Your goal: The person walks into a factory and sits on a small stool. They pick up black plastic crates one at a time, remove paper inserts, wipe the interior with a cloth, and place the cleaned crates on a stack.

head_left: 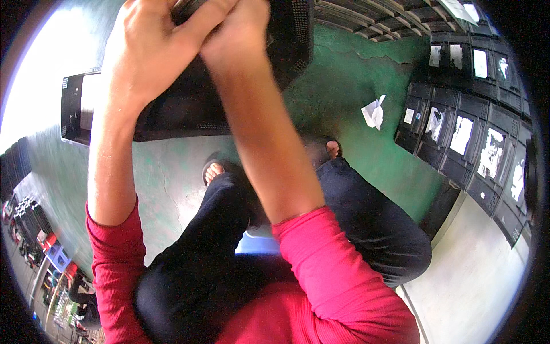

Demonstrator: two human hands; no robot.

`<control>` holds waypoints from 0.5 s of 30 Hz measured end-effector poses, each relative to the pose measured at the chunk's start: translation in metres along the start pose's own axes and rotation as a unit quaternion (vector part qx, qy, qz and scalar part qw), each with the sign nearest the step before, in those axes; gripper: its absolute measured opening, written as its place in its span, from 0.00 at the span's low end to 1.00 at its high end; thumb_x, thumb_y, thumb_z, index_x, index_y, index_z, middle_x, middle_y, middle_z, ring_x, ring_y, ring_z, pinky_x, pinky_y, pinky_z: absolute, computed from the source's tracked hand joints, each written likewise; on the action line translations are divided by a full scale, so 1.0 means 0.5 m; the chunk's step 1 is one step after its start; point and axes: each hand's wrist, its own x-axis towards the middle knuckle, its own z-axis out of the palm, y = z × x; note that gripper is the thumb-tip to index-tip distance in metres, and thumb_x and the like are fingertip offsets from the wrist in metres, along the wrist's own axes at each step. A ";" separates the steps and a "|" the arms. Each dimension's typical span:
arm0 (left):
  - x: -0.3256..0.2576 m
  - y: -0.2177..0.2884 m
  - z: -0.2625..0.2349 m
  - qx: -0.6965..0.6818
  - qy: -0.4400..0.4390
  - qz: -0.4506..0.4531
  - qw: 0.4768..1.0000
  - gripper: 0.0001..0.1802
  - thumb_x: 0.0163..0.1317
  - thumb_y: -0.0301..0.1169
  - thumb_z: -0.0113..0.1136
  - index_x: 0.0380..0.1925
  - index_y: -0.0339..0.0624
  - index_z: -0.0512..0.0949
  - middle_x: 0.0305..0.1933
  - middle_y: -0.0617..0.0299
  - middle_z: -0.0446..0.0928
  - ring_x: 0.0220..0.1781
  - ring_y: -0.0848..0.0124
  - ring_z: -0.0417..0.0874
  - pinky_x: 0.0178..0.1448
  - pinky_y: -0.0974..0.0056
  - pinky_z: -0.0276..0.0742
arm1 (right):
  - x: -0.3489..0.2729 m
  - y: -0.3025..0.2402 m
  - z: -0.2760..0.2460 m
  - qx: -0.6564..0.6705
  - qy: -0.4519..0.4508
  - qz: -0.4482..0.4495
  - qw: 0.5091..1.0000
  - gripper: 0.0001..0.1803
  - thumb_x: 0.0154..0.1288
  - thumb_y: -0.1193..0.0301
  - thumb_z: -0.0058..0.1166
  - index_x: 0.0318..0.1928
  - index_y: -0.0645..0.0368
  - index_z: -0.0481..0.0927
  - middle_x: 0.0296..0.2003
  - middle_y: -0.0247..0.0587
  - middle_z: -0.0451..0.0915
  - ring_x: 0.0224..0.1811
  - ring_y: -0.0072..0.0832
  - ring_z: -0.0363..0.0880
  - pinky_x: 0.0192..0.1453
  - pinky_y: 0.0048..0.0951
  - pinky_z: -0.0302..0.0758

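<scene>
Both my hands are together at the top edge, above a black plastic crate [177, 117] with small perforations in its sides. My left hand [142, 50] is bent around a dark object [188, 8], its thumb reaching across toward the right. Right beside it, my right hand [239, 35] is closed, wrist against the left thumb. The upper edge cuts off the fingers and most of the dark object, so its kind cannot be made out. A pale label patch [89, 94] shows at the crate's left end.
Stacked black crates [444, 123] with torn white labels line the right side; more dark crates [372, 17] stand at the far end. Crumpled white paper [374, 112] lies on the worn green floor [349, 74]. Under me is a blue seat [256, 245]. At far left stands a blue stool [58, 258].
</scene>
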 end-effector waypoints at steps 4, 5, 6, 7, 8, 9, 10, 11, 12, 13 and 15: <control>0.002 -0.013 -0.004 0.059 -0.010 -0.013 0.998 0.25 0.58 0.28 0.58 0.56 0.32 0.70 0.57 0.44 0.73 0.61 0.61 0.73 0.64 0.62 0.65 | -0.071 0.083 0.000 -0.205 0.003 -0.084 0.975 0.11 0.57 0.82 0.46 0.40 0.65 0.77 0.37 0.39 0.80 0.42 0.24 0.76 0.47 0.28 0.73; 0.004 -0.012 -0.004 0.044 -0.006 -0.015 0.999 0.25 0.58 0.28 0.58 0.57 0.32 0.70 0.58 0.45 0.73 0.61 0.63 0.72 0.64 0.62 0.65 | -0.096 0.093 -0.002 -0.259 -0.014 -0.077 0.963 0.11 0.56 0.83 0.47 0.40 0.66 0.78 0.37 0.39 0.80 0.43 0.24 0.76 0.50 0.28 0.72; 0.005 -0.010 -0.005 0.019 -0.002 -0.023 1.000 0.25 0.59 0.28 0.57 0.57 0.33 0.70 0.58 0.46 0.73 0.60 0.64 0.72 0.64 0.63 0.65 | -0.110 0.099 -0.006 -0.290 -0.032 -0.071 0.954 0.11 0.56 0.83 0.47 0.39 0.66 0.79 0.38 0.40 0.81 0.43 0.24 0.76 0.52 0.28 0.71; 0.007 -0.004 -0.007 -0.007 0.001 -0.030 1.000 0.25 0.59 0.29 0.57 0.58 0.33 0.70 0.58 0.47 0.73 0.60 0.66 0.72 0.64 0.63 0.64 | -0.130 0.097 -0.012 -0.380 -0.099 0.005 0.919 0.13 0.56 0.82 0.46 0.41 0.66 0.80 0.41 0.44 0.82 0.44 0.26 0.78 0.56 0.28 0.70; 0.010 0.002 -0.010 -0.018 -0.011 -0.047 0.999 0.25 0.60 0.29 0.57 0.58 0.33 0.70 0.58 0.47 0.73 0.59 0.66 0.72 0.63 0.63 0.65 | -0.133 0.095 -0.018 -0.401 -0.127 -0.001 0.907 0.14 0.56 0.82 0.47 0.42 0.66 0.80 0.42 0.44 0.82 0.46 0.26 0.77 0.57 0.28 0.69; 0.012 0.009 -0.013 -0.028 -0.022 -0.064 0.997 0.25 0.60 0.29 0.58 0.58 0.33 0.69 0.57 0.48 0.74 0.59 0.67 0.73 0.63 0.64 0.65 | -0.138 0.093 -0.026 -0.436 -0.170 0.019 0.884 0.15 0.55 0.82 0.47 0.43 0.65 0.80 0.42 0.44 0.82 0.47 0.26 0.77 0.57 0.29 0.69; 0.014 0.014 -0.017 -0.039 -0.038 -0.089 0.995 0.25 0.60 0.29 0.58 0.58 0.34 0.69 0.57 0.48 0.74 0.58 0.67 0.73 0.63 0.64 0.65 | -0.137 0.091 -0.038 -0.466 -0.200 0.043 0.861 0.16 0.55 0.82 0.47 0.44 0.65 0.80 0.43 0.45 0.82 0.48 0.27 0.77 0.58 0.29 0.69; 0.014 0.013 -0.020 -0.042 -0.045 -0.104 0.993 0.25 0.60 0.29 0.58 0.58 0.34 0.69 0.56 0.48 0.74 0.58 0.67 0.73 0.63 0.64 0.65 | -0.132 0.091 -0.053 -0.497 -0.230 0.040 0.836 0.17 0.54 0.82 0.47 0.45 0.65 0.80 0.44 0.45 0.82 0.49 0.28 0.77 0.58 0.29 0.69; 0.012 0.005 -0.023 -0.044 -0.052 -0.118 0.991 0.26 0.60 0.29 0.58 0.58 0.34 0.69 0.56 0.48 0.75 0.58 0.68 0.73 0.63 0.64 0.65 | -0.127 0.092 -0.071 -0.523 -0.249 0.040 0.814 0.18 0.54 0.82 0.48 0.46 0.64 0.80 0.45 0.46 0.82 0.51 0.28 0.77 0.59 0.29 0.69; 0.007 -0.014 -0.026 -0.031 -0.054 -0.124 0.990 0.25 0.60 0.29 0.58 0.58 0.35 0.69 0.56 0.48 0.75 0.57 0.68 0.73 0.63 0.65 0.65 | -0.125 0.094 -0.093 -0.528 -0.287 0.004 0.800 0.19 0.53 0.83 0.48 0.47 0.63 0.80 0.45 0.46 0.82 0.52 0.29 0.77 0.59 0.29 0.68; -0.022 -0.099 -0.028 0.033 -0.043 -0.133 0.990 0.27 0.58 0.30 0.61 0.59 0.38 0.70 0.52 0.53 0.76 0.52 0.68 0.76 0.57 0.65 0.70 | -0.135 0.093 -0.146 -0.571 -0.292 0.079 0.763 0.20 0.53 0.82 0.49 0.48 0.62 0.79 0.45 0.49 0.81 0.51 0.36 0.77 0.59 0.31 0.69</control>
